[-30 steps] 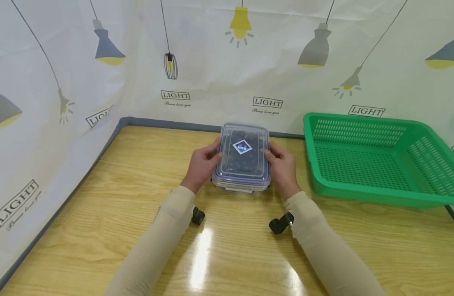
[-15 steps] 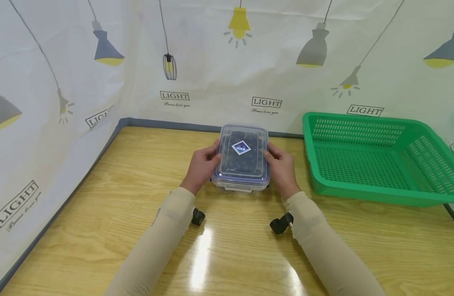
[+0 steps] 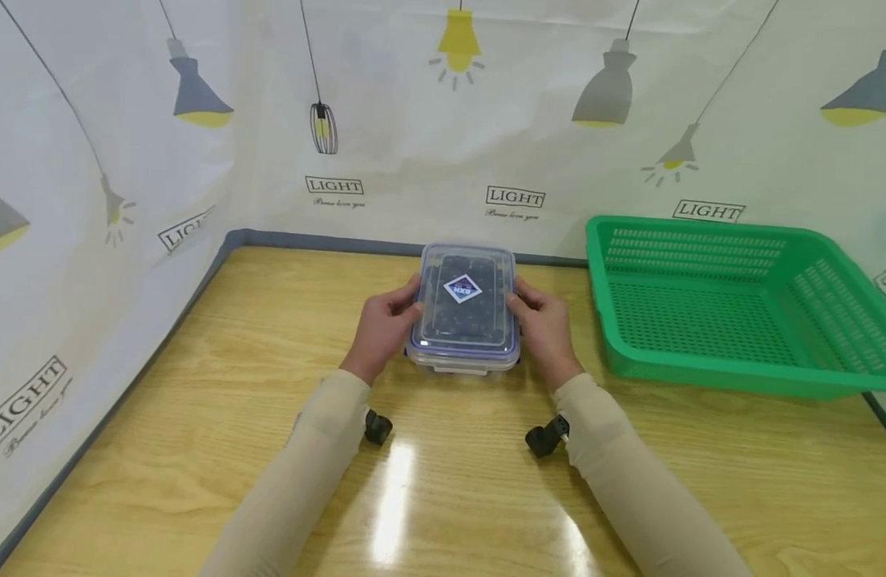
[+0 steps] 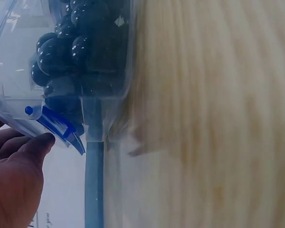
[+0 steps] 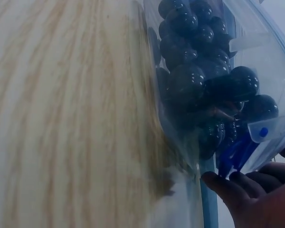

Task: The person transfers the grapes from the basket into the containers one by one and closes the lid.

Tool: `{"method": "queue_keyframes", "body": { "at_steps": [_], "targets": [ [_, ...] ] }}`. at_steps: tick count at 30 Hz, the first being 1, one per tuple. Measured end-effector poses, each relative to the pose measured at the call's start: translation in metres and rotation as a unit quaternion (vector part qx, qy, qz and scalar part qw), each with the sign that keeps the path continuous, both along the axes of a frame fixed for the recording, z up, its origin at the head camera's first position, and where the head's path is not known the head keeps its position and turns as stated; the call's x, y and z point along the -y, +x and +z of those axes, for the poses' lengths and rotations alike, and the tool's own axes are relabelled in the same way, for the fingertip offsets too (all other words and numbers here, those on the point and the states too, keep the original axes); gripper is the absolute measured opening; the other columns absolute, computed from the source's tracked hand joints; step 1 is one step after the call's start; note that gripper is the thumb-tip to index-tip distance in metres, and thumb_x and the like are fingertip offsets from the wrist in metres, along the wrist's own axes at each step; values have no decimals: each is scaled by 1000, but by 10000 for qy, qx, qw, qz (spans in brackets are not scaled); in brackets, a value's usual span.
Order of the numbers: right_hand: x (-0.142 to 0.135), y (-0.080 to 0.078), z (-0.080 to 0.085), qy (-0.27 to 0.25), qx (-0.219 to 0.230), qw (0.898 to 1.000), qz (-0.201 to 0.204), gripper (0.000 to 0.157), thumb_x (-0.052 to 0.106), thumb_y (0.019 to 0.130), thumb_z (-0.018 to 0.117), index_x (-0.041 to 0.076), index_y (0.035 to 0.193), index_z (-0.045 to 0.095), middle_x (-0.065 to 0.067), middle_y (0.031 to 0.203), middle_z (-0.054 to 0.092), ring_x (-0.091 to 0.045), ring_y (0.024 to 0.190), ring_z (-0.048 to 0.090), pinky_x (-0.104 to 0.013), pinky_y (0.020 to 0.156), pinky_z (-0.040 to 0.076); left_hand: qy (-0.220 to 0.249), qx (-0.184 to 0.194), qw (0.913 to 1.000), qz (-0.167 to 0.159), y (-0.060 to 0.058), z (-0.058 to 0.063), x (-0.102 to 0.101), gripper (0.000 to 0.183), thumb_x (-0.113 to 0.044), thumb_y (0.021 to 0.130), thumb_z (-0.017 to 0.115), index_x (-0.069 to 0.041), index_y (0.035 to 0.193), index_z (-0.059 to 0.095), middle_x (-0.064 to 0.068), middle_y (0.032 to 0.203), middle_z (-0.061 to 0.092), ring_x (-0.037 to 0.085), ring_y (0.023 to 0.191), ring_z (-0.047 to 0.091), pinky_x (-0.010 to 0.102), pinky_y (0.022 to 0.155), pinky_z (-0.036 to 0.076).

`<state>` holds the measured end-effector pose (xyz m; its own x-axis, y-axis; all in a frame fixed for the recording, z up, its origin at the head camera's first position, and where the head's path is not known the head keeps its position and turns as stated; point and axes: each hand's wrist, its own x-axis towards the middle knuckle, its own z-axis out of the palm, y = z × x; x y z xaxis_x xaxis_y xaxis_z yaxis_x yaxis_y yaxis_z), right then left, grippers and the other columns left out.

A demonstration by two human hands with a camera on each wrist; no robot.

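Observation:
A clear plastic food container with a blue seal and a diamond-shaped sticker stands on the table. Dark, shiny round balls show through its wall. My left hand grips its left side, the thumb at the lid's edge. On the opposite side my right hand holds it likewise, thumb on the rim. In the left wrist view a blue side clip sticks out at an angle beside the fingertips. Another blue clip juts out by the right fingers. The far fingers are partly hidden.
A green perforated basket stands to the right of the right hand. Behind the container, a white sheet printed with lamps hangs at the back edge of the wooden table. The sheet also runs along the left side.
The head view has shifted slightly. The container and my left hand sit a little farther left; both hands keep their hold.

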<state>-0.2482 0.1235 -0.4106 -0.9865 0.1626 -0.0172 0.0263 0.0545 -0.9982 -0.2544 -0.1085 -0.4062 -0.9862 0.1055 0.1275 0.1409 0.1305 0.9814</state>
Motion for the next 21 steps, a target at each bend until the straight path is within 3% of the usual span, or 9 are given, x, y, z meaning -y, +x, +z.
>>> {"method": "queue_keyframes", "body": {
  "at_steps": [8, 12, 21],
  "targets": [
    [-1, -1, -1, -236, -70, 9995, 220, 45, 9, 99, 60, -1, 141, 48, -12, 145, 48, -28, 116, 58, -24, 83, 55, 354, 104, 9993, -89, 3, -3, 3, 46, 4, 96, 58, 1, 141, 48, 7, 148, 44, 19, 133, 45, 26, 106, 40],
    [-1, -2, -3, -242, -69, 9991, 340, 46, 7, 99, 59, -1, 142, 46, -11, 147, 46, -28, 118, 57, -25, 86, 54, 467, 242, 9985, -136, 3, -2, 3, 47, 8, 96, 56, 4, 141, 45, 10, 150, 40, 20, 135, 42, 23, 105, 39],
    [-2, 1, -8, -104, -78, 9994, 314, 46, 11, 100, 59, 3, 143, 48, -10, 145, 48, -22, 120, 55, -28, 92, 52, 337, 329, 9989, -54, 3, -2, 2, 48, 6, 95, 57, 2, 141, 46, 6, 148, 43, 19, 133, 44, 23, 105, 39]
  ]
}}
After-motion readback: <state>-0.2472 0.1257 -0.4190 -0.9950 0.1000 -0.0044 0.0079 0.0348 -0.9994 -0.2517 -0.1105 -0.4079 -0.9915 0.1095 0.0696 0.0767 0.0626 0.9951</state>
